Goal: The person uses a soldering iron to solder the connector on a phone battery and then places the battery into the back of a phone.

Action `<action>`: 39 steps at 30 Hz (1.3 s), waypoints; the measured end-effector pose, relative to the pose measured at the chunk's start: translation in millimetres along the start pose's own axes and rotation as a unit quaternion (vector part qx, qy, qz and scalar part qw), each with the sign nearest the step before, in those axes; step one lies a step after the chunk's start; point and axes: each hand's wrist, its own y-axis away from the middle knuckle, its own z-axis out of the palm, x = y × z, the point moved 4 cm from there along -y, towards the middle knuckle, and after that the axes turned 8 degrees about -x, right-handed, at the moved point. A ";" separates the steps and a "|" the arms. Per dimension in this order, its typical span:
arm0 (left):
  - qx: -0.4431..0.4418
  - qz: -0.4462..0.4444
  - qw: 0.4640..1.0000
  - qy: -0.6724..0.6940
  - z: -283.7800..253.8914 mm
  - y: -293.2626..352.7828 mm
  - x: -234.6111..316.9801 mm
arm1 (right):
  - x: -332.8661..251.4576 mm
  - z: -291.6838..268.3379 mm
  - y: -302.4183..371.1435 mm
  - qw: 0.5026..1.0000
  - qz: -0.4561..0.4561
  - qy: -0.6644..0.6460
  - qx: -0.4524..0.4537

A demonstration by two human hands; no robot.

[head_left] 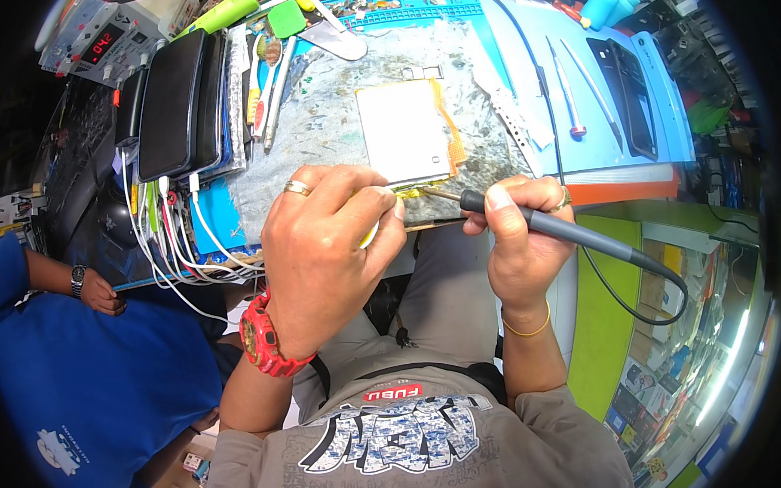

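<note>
A soldering iron (562, 227) with a grey handle is gripped in my right hand (528, 239). Its thin metal tip points left and meets the near edge of a white rectangular panel (404, 132), where a yellow strip (413, 192) runs along the edge. An orange flex ribbon (455, 147) lines the panel's right side. My left hand (334, 237) is closed with its fingers curled at the panel's near left corner. A bit of something yellow and white shows under those fingers, too hidden to name. The panel lies flat on a stained grey cloth (317, 109).
Dark phones (175, 105) stand at the left with white charging cables (180, 251) hanging down. Brushes (269, 85) lie beside them. A power supply (100, 43) is at the back left. On the right are a dark phone (622, 94) and screwdrivers (566, 92). A person in blue (93, 358) sits left.
</note>
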 end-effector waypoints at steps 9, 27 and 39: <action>0.003 0.001 1.000 0.006 -0.6 0.4 -0.8 | 0.6 -0.7 1.2 1.000 0.003 -0.007 0.010; 0.000 -0.005 1.000 0.011 -0.6 0.7 -0.6 | -0.1 0.4 -0.9 1.000 0.001 0.006 0.003; 0.000 -0.005 1.000 0.012 -0.6 0.9 -0.9 | 0.2 -0.5 0.8 1.000 0.006 0.001 0.006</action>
